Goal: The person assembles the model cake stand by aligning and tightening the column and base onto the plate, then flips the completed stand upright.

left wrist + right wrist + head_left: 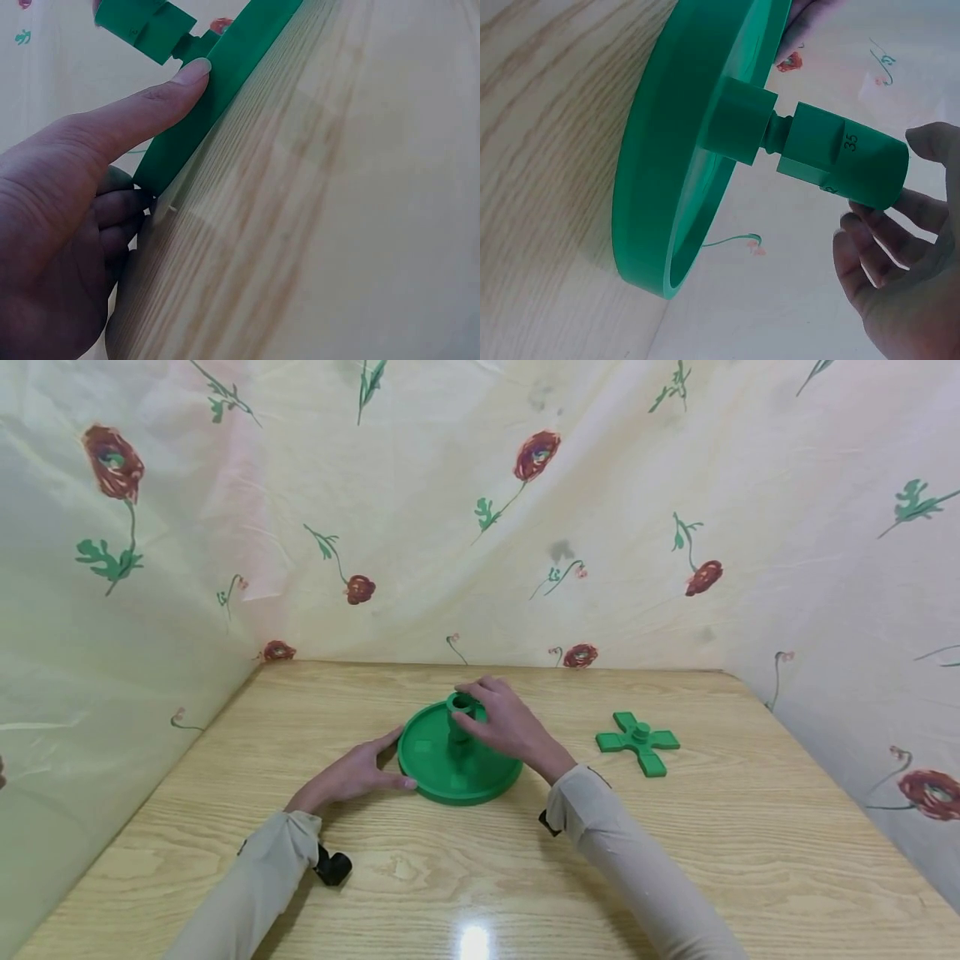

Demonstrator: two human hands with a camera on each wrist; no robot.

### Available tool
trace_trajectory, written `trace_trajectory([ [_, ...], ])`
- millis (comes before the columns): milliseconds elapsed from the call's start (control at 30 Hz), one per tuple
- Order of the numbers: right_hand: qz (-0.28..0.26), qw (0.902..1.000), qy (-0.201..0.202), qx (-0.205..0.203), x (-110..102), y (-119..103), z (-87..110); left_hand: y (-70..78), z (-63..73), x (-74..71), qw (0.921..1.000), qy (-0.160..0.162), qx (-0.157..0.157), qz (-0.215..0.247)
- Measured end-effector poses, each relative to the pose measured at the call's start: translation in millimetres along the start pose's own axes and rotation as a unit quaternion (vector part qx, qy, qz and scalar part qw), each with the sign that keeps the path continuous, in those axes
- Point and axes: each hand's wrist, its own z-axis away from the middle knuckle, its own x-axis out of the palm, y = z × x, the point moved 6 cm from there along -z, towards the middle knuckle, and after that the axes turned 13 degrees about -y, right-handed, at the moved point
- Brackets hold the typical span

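A green round base (427,777) with a raised rim lies on the table. From its middle rises a post with a square block (742,120) and a narrow neck. Above the neck stands a green hollow cylinder (866,161) with flat lower sides and "35" marked on it. My right hand (510,722) holds the cylinder near its top end, thumb on one side and fingers on the other. On the left, my left hand (363,772) holds the base's rim, its thumb (161,101) against the outer wall and the other fingers farther round the edge.
To the right on the wooden table (750,827) lies a green cross-shaped piece (640,742) with a round knob at its centre. A flowered cloth (420,510) hangs behind the table and along both sides.
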Motion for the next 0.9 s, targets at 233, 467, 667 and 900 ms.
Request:
trace_trajectory([
  [233, -0.012, 0.9999, 0.006, 0.005, 0.8, 2.4, -0.8, 1.5, -1.2, 0.2, 0.9999, -0.001, 0.015, 0.009],
  [467, -0.029, 0.9995, 0.000, 0.010, 2.8, 5.3, 0.2, 1.6, -1.2, 0.0, 0.9998, -0.001, 0.014, 0.013],
  [667, -0.038, 0.9992, 0.004, 0.006, 3.3, 5.7, -0.8, 0.7, -1.0, 0.1, 0.9998, -0.002, 0.013, 0.012],
  [900, -0.052, 0.9984, 0.009, 0.021, 3.9, 7.3, -2.0, -0.3, -2.0, 0.0, 0.9999, -0.003, 0.007, 0.012],
])
